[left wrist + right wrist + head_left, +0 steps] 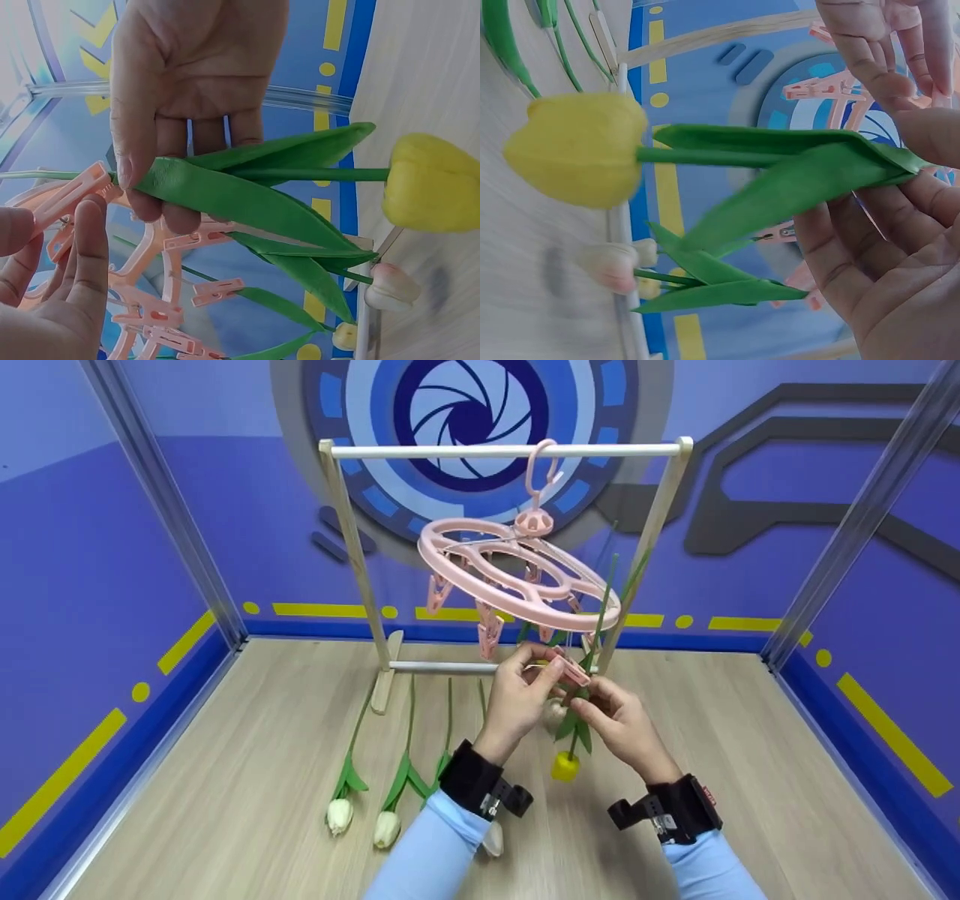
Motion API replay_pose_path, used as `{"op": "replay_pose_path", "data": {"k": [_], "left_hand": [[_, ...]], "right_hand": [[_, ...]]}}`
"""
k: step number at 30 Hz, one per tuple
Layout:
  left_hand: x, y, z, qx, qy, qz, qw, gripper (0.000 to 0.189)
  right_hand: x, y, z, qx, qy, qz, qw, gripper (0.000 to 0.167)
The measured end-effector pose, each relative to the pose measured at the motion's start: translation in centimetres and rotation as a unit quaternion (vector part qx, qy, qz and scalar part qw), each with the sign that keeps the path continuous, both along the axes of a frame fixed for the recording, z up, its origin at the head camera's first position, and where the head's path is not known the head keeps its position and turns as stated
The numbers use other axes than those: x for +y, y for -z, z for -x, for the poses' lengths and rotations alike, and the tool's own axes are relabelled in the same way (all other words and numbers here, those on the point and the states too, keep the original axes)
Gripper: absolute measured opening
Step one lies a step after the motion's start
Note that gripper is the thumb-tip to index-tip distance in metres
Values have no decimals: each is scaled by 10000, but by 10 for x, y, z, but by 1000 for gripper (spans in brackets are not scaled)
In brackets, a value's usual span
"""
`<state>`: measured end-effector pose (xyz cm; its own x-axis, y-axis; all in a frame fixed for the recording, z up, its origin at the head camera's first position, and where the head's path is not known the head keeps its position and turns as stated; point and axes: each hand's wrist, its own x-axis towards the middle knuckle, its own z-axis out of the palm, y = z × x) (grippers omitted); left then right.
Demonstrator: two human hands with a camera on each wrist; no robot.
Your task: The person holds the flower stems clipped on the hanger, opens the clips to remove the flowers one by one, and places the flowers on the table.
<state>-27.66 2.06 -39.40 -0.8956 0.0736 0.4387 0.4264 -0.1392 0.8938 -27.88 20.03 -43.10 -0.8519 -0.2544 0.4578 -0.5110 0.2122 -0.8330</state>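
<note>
With thumb and fingers, my left hand [517,697] grips a pink clothespin [572,667] that hangs from the round pink clip hanger [510,610]. My right hand [622,727] pinches a yellow tulip [565,766] by its stem and leaf base, blossom downward. In the left wrist view, the clothespin [73,196] has its jaw end right at the tulip's stem, beside the right thumb. Behind it, a pinkish-white tulip [394,286] and a smaller-looking yellow tulip [345,337] hang head down among other clothespins. The hanger tilts, lower toward the right.
A wooden rack with a white top bar [450,451] carries the hanger by its hook [540,472]. White tulips [340,816] lie in a row on the table [187,802], left of and beneath my left forearm. Blue printed panels [97,585] enclose the table's back and sides.
</note>
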Motion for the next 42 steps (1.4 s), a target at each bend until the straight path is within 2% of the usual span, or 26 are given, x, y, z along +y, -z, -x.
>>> {"op": "replay_pose_path", "data": {"k": [8, 16, 24, 29, 37, 42], "left_hand": [[-1, -2, -1, -163, 73, -164, 9997, 16], [-4, -7, -2, -62, 79, 96, 9999, 32], [-5, -7, 0, 110, -115, 551, 9984, 25], [-5, -9, -1, 39, -247, 679, 9974, 26], [-6, -11, 0, 35, -133, 854, 9963, 26], [-8, -8, 2, 2, -140, 907, 9958, 22]], "right_hand": [[-6, 11, -6, -121, 98, 391, 9991, 14], [-8, 18, -12, 2, 549, 477, 9974, 15], [-10, 22, -16, 17, 588, 596, 9965, 18], [-12, 23, -18, 20, 655, 616, 9959, 20], [-13, 25, -20, 256, 705, 559, 9956, 15], [-13, 25, -20, 211, 726, 580, 9955, 16]]}}
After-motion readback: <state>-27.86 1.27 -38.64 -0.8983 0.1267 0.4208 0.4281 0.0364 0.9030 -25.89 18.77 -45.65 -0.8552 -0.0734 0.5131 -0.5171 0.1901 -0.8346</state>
